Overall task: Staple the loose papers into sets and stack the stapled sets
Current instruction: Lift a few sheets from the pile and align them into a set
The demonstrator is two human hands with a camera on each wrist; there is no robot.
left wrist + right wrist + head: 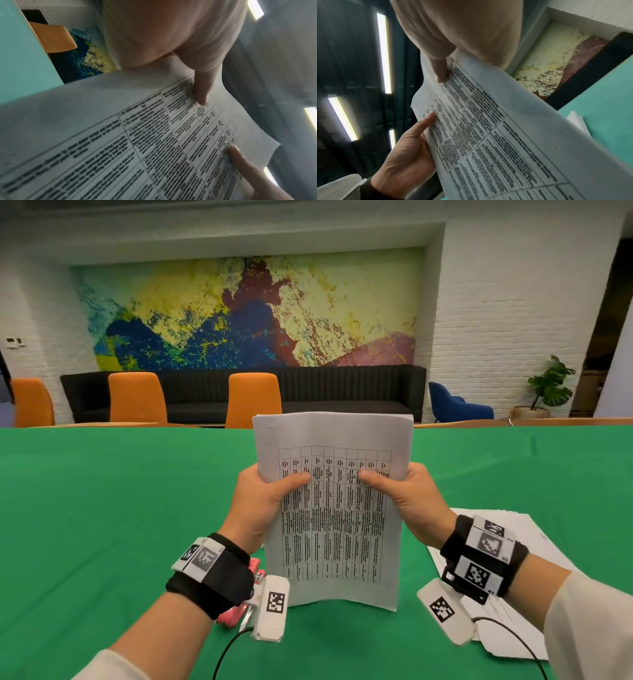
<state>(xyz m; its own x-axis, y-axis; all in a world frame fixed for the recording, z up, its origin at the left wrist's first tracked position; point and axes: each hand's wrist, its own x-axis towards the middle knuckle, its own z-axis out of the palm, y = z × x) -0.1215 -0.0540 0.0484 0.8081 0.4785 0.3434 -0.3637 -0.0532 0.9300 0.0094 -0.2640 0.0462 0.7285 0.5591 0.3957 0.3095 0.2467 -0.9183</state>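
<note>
A set of printed papers (334,525) with a table of text stands upright, its bottom edge on the green table (102,508). My left hand (267,494) grips its left edge, thumb on the front. My right hand (402,491) grips the right edge the same way. The left wrist view shows the sheet (111,135) with my left thumb (201,92) pressed on it. In the right wrist view my right thumb (440,71) pinches the sheet (513,135). A pink stapler (234,616) lies on the table, partly hidden under my left wrist.
A spread pile of loose white papers (524,529) lies on the table at the right, under my right wrist; its corner (576,121) shows in the right wrist view. Orange chairs (253,398) and a dark sofa stand beyond the table's far edge.
</note>
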